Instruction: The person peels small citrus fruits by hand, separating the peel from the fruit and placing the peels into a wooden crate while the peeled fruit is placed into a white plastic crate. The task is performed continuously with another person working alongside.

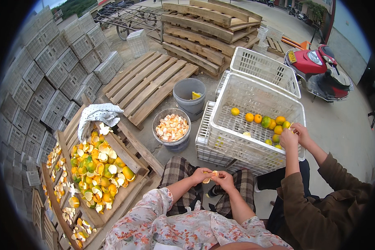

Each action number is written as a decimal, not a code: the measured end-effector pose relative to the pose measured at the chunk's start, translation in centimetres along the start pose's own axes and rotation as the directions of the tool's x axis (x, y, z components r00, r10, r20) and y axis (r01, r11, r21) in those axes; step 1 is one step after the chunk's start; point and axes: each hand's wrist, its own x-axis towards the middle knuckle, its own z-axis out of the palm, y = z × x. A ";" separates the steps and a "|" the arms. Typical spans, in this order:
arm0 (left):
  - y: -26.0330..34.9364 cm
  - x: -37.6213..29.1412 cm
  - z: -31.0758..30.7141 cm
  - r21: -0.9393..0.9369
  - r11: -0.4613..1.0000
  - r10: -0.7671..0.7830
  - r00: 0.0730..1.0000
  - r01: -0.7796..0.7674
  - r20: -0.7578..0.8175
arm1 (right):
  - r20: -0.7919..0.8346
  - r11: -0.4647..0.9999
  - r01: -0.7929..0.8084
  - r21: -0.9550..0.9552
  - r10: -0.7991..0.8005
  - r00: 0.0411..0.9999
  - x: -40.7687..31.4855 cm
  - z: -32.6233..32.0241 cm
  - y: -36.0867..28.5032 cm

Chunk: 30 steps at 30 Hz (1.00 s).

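Note:
Above my lap, both hands hold a partly peeled mandarin point(214, 175) between them. My left hand point(203, 175) grips its left side, where a piece of peel shows, and my right hand point(224, 180) pinches the right side. Beyond my knees stands a bucket holding peeled mandarin segments point(172, 127). To the left, a heap of mandarin peels point(97, 168) lies on a wooden pallet point(125, 150). A white plastic crate point(256, 84) at the right holds several whole mandarins point(249, 117).
A co-worker's hands point(293, 136) work over the crate's right corner. Behind the segments stands a grey bucket point(189, 93) with something yellow inside. A spotted cloth point(101, 115) drapes the pallet. Stacked pallets point(206, 37), stacked crates point(50, 72) and a red scooter point(318, 68) stand farther out.

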 end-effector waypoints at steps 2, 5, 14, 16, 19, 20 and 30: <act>0.0 0.0 0.1 0.023 1.000 0.002 0.999 -0.001 -0.039 | -0.011 1.000 0.009 0.000 -0.009 1.000 0.0 -0.1 0.3; -0.3 0.1 0.0 0.144 0.986 0.090 0.995 -0.084 -0.037 | -0.028 1.000 0.011 -0.018 -0.012 1.000 -0.1 0.3 0.2; 1.3 -0.8 1.3 0.482 0.875 0.169 0.963 -0.048 -0.211 | -0.068 0.998 0.054 0.043 -0.051 0.996 0.2 0.2 1.5; 0.9 -0.6 1.0 0.526 0.849 0.196 0.957 -0.057 -0.213 | -0.059 0.998 0.059 0.035 -0.057 0.997 0.1 0.4 1.5; 0.8 -0.6 0.8 0.603 0.798 0.196 0.951 -0.013 -0.239 | -0.024 0.994 0.004 0.106 -0.001 1.000 -0.6 0.4 0.2; 0.8 -0.6 0.7 0.629 0.778 0.191 0.949 0.011 -0.252 | -0.021 0.988 -0.002 0.156 0.006 1.000 -0.6 0.5 0.0; -0.2 1.6 0.0 -0.231 0.944 -0.255 0.965 0.236 -0.057 | 0.025 0.888 0.163 0.430 -0.193 0.981 -4.5 3.5 -11.8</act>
